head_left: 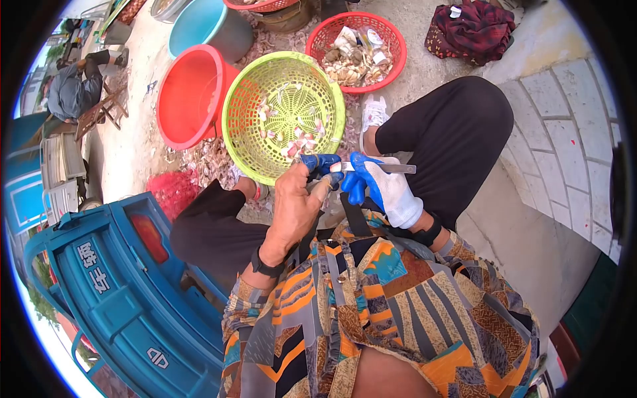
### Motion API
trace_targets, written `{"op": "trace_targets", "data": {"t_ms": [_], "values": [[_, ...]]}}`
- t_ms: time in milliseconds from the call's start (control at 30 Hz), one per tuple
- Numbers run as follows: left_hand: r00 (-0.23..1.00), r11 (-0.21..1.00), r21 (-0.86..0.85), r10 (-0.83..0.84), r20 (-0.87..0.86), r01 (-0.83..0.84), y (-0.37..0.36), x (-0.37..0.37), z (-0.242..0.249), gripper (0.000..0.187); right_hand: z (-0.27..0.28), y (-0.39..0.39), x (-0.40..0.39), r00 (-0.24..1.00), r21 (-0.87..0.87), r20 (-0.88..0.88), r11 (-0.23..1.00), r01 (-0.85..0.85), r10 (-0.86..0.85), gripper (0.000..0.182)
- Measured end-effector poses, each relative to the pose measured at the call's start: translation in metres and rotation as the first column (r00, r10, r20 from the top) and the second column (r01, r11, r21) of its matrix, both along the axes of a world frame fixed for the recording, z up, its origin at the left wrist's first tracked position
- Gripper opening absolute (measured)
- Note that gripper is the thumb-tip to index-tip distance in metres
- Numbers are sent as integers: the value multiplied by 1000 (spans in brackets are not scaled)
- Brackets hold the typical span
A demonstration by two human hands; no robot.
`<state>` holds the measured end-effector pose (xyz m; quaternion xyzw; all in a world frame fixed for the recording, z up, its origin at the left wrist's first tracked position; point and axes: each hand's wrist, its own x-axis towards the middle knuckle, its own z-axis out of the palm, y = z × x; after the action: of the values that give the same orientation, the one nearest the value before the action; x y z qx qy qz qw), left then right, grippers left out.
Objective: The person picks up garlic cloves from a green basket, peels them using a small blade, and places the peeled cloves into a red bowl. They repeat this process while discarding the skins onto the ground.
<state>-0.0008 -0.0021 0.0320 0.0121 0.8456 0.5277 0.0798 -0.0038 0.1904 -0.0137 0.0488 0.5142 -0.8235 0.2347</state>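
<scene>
My left hand (296,207) is bare, with blue covers on the thumb and a fingertip, and pinches a small garlic clove (336,166) in front of my knees. Wearing a white glove with blue fingers, my right hand (387,186) grips a small knife (393,168) whose blade lies against the clove. Just beyond both hands a green plastic basket (242,99) holds several peeled pinkish cloves.
A red basket (397,50) of skins and scraps sits behind, with a red tub (189,96) and blue tub (199,26) to the left. A blue vehicle (126,292) stands at my left, a paved kerb (570,132) to the right. Another person (70,89) sits far left.
</scene>
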Motion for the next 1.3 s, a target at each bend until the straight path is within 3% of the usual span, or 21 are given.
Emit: {"op": "trace_targets", "data": {"t_ms": [33,133,233,333,433,500,567,667,767,833,867,967,1033,1100,1167,1267,1300], "values": [[1000,999,47,18,14,-18,2,2,1,22,1,2,-2,995,-82,82,995,-55,62,32],[995,995,92,40,94,-49,4,8,0,20,-9,3,-2,990,-113,103,990,-83,95,34],[995,954,284,78,63,-92,10,12,-6,18,3,3,-3,961,-272,251,961,-48,118,34],[972,842,493,141,186,-216,12,13,-4,19,-13,2,9,960,-187,280,982,38,16,33],[964,792,557,152,216,-250,9,7,6,23,-10,2,18,996,229,-93,973,23,-2,28],[963,847,483,118,241,-225,7,5,7,24,6,10,15,940,460,-328,885,67,99,25],[973,916,368,86,213,-161,5,6,3,25,4,4,17,960,247,-255,952,181,-116,25],[994,981,189,8,106,-28,6,10,2,27,-18,4,21,943,192,-304,961,197,-133,24],[999,999,-18,-30,19,30,5,13,2,30,-28,-2,27,892,241,-418,926,289,-170,26],[998,993,-110,-42,-36,38,8,12,10,29,-1,4,19,977,109,-190,987,119,-97,27],[999,997,-69,-33,-32,31,8,13,8,30,8,6,16,996,29,-78,999,44,-42,27],[1000,997,70,-19,-10,20,5,16,-2,29,-24,13,10,990,-126,-5,982,-140,141,28],[1000,984,179,-18,18,15,5,18,-6,28,-47,11,14,989,15,-43,990,-142,142,28],[992,954,295,24,123,-60,7,20,-1,26,-52,12,17,995,21,-34,996,-88,89,27],[983,921,374,42,177,-106,11,19,6,24,-20,14,13,999,-96,32,995,26,-23,24],[989,903,422,22,147,-83,11,17,4,28,7,8,17,987,250,-138,961,119,-86,20],[979,868,476,53,196,-142,10,16,2,28,3,8,16,971,349,-231,927,134,-53,20]]}}
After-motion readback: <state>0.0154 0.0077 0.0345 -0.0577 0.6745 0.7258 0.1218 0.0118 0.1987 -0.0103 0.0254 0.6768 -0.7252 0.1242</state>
